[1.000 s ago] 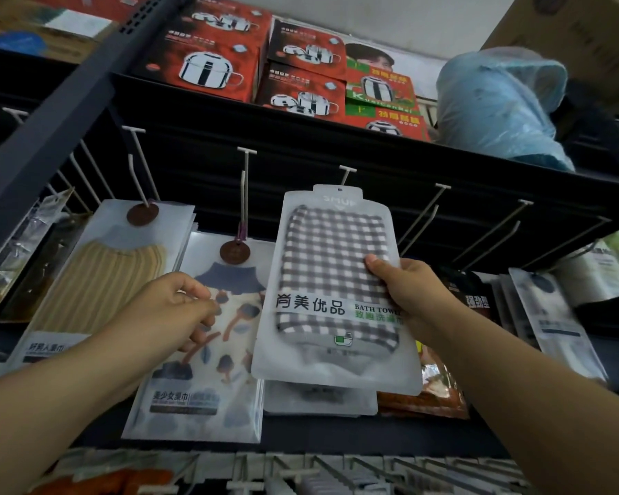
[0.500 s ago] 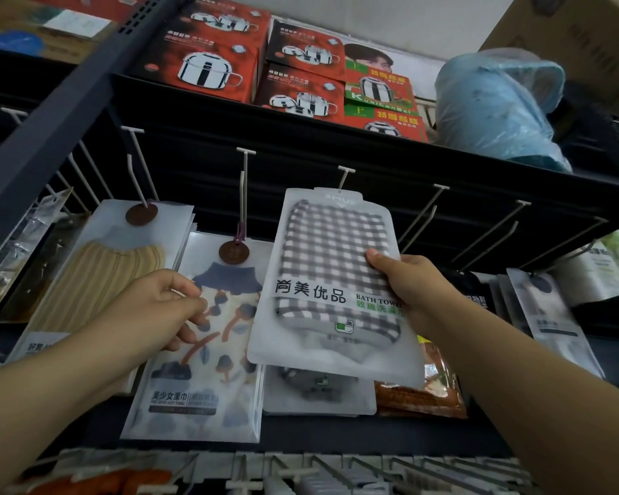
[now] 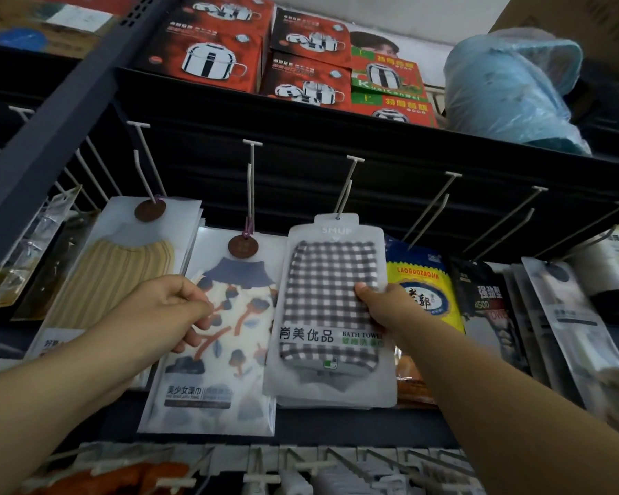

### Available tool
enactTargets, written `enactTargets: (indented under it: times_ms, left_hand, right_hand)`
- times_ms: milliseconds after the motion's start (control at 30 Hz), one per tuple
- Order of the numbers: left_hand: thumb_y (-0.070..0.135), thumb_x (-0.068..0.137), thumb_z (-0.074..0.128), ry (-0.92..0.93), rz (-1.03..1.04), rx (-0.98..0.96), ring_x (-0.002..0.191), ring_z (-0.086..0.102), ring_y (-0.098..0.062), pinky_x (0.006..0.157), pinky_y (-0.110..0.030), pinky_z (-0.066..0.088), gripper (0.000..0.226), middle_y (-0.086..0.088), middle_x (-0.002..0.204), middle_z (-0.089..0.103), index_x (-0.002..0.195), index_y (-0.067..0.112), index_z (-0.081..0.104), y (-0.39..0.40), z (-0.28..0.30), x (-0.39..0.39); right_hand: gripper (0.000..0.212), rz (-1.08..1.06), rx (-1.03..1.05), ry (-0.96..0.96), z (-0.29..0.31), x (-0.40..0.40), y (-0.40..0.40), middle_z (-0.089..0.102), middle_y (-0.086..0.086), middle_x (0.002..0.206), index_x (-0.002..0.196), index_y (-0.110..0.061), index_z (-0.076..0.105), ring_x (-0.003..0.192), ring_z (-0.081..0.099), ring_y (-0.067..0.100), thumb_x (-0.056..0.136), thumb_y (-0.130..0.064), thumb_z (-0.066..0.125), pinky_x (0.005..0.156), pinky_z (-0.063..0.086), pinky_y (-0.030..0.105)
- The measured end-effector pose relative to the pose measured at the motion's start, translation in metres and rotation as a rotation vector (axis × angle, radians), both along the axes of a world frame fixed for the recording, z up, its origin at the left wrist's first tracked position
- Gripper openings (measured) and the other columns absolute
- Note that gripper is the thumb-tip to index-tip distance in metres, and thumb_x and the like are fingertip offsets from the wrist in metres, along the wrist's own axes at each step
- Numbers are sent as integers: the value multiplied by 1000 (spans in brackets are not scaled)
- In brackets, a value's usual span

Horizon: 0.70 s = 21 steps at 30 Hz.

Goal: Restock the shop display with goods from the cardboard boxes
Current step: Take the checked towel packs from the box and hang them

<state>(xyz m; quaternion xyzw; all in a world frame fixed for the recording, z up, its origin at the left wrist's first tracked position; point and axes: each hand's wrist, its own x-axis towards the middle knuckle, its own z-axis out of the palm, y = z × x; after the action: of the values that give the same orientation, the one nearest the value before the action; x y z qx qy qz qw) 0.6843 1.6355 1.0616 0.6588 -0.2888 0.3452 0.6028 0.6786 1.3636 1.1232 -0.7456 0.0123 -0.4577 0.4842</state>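
Observation:
A checked grey-and-white bath towel pack (image 3: 331, 301) hangs with its top tab on the white display hook (image 3: 347, 189) in the middle of the rack. My right hand (image 3: 386, 303) pinches the pack's right edge, thumb on its front. My left hand (image 3: 174, 309) holds the mushroom-print towel pack (image 3: 229, 355) that hangs on the hook to the left, fingers curled at its left edge. More checked packs hang behind the front one.
A yellow ribbed towel pack (image 3: 122, 273) hangs far left. A yellow-and-blue packet (image 3: 422, 280) and dark packs (image 3: 486, 298) hang to the right under bare hooks (image 3: 433, 209). Red pot boxes (image 3: 211, 51) and a blue plastic-wrapped bundle (image 3: 508, 87) sit on the top shelf.
My right hand has pushed the checked pack up and back, so its tab now sits on the hook and the pack hangs flatter. My left hand stays on the mushroom-print pack.

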Motion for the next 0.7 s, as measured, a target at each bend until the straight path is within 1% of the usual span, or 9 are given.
enactTargets:
  times_ms: [100,200,267,400,467,533,600,633,700]
  left_hand:
    - [0,89,58,1,-8,-3,51,55,-18,50,-27,41,7,-11,64,65,83,-1,60,2,2,2]
    - [-2,87,57,-7,-21,21,47,56,-15,50,-28,42,9,-6,57,66,80,1,61,4,0,4]
    - [-3,86,58,-15,-23,45,47,57,-14,53,-30,44,11,-3,57,66,79,3,62,5,-4,3]
    - [1,88,58,-28,-45,26,50,58,-14,53,-28,47,10,-2,57,67,80,4,63,1,-11,-7]
    - [2,89,58,-31,-62,14,48,58,-11,47,-22,48,10,-2,57,67,80,4,62,-5,-14,-14]
    - [3,89,58,-47,-75,22,51,60,-10,51,-23,50,10,-4,63,68,80,5,63,-11,-18,-21]
    - [6,89,58,-71,-89,27,57,61,-13,64,-32,50,11,-4,69,69,79,8,63,-19,-23,-28]
    - [7,90,59,-84,-99,24,58,62,-13,68,-34,49,12,-1,67,69,78,10,63,-23,-27,-31]
    - [9,90,58,-103,-129,6,56,62,-10,67,-32,50,15,4,62,68,77,14,63,-30,-35,-39]
  right_hand:
    - [54,-99,-15,-6,3,21,-4,59,15,117,132,-6,40,98,60,31,93,-39,59,82,52,41]
    - [67,-132,-19,-96,-1,36,-6,50,15,134,149,-23,22,107,58,33,94,-29,60,79,51,38]
    - [76,-143,-74,-90,-6,40,-7,36,15,146,152,-33,15,109,56,32,93,-24,62,79,49,36]
    - [72,-285,-203,-31,-18,30,-9,24,15,150,151,-24,22,117,51,33,92,-21,63,91,49,38]
    - [67,-319,-265,-65,-24,15,-11,27,13,150,150,-18,26,119,51,33,93,-23,61,87,50,38]
    - [59,-293,-304,-119,-31,-8,-12,38,8,146,147,-16,32,109,56,24,95,-26,58,73,47,29]
    - [50,-245,-298,-198,-39,-37,-14,53,-2,127,141,-17,40,86,58,11,96,-29,56,61,45,21]
    - [44,-205,-273,-246,-45,-54,-14,57,-7,111,137,-18,44,79,57,9,96,-29,57,59,45,23]
    - [33,-134,-229,-324,-59,-85,-18,57,-11,89,125,-21,51,81,61,14,94,-27,59,68,52,35]
